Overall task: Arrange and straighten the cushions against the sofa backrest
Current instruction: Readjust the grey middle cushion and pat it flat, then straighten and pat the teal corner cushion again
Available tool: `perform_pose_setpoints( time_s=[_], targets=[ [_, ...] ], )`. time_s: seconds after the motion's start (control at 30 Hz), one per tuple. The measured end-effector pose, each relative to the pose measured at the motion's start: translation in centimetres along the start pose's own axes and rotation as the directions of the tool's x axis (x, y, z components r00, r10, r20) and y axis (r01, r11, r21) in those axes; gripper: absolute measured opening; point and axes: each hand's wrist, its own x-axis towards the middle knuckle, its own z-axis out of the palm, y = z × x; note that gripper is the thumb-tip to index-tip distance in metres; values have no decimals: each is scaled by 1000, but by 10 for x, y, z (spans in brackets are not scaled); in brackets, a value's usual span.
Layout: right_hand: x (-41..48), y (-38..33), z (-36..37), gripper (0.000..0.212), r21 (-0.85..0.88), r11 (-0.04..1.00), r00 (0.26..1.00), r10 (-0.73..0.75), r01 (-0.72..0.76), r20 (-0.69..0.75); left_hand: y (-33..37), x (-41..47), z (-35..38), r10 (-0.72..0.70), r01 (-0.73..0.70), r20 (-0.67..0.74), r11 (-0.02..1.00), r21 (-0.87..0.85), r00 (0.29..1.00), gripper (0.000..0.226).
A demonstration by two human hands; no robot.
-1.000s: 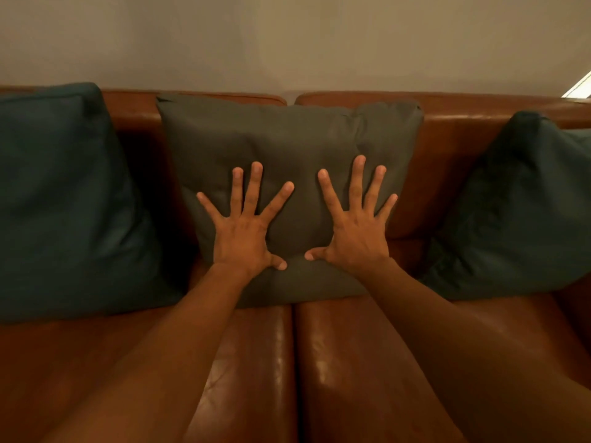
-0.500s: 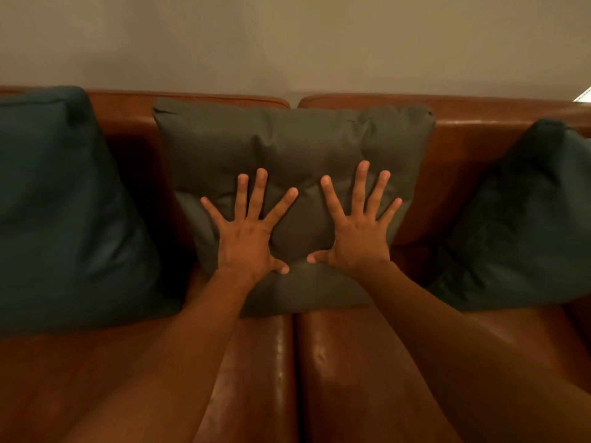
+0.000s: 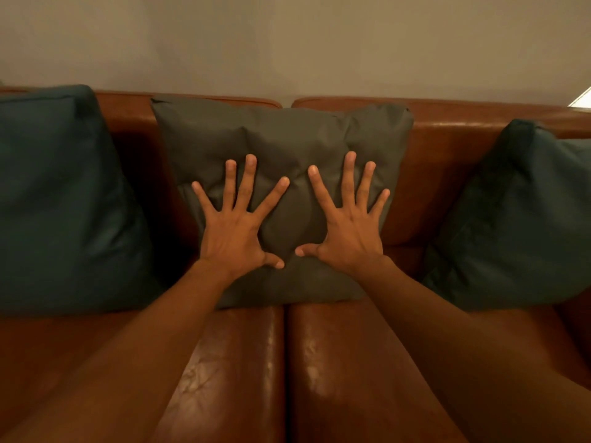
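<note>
A grey-green cushion (image 3: 281, 139) leans upright against the brown leather sofa backrest (image 3: 447, 148), over the seam between the two seats. My left hand (image 3: 236, 225) and my right hand (image 3: 348, 225) both lie flat on its lower half with fingers spread, pressing dents into the fabric. Neither hand holds anything. A dark teal cushion (image 3: 64, 199) leans on the backrest at the left. Another dark teal cushion (image 3: 518, 219) leans at the right, tilted, with its right part cut off by the frame edge.
Two brown leather seat cushions (image 3: 243, 372) meet at a seam under my forearms. A plain beige wall (image 3: 287, 43) rises behind the sofa. Bare backrest shows between the middle cushion and each side cushion.
Both hands have stayed spread on the middle cushion and now press deeper, creasing it more between them. The view has shifted slightly; the side cushions have not moved.
</note>
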Motion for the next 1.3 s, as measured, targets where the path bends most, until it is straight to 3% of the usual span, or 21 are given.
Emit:
perform_pose_setpoints(
  time_s=[0.3, 0.57, 0.73, 1.03, 1.3],
  targets=[
    [-12, 28, -8, 140, -49, 998, 999, -46, 47, 17, -10, 1, -16, 1, 2, -67, 999, 50, 998, 145],
    [-35, 33, -19, 139, -55, 994, 994, 97, -94, 50, -21, -16, -39, -77, 77, -5, 994, 83, 997, 149],
    [-51, 38, -39, 136, -49, 988, 982, 153, -148, 109, -11, -22, -53, -67, 67, 11, 997, 37, 998, 133],
    [-67, 92, -64, 109, -48, 988, 973, 156, -150, 171, 52, -8, -67, -59, 60, 36, 998, -21, 998, 122],
    [-70, 172, -95, 107, 19, 996, 954, 75, -84, 290, 131, 12, -86, -115, 122, 172, 992, -33, 978, 124]
  ],
)
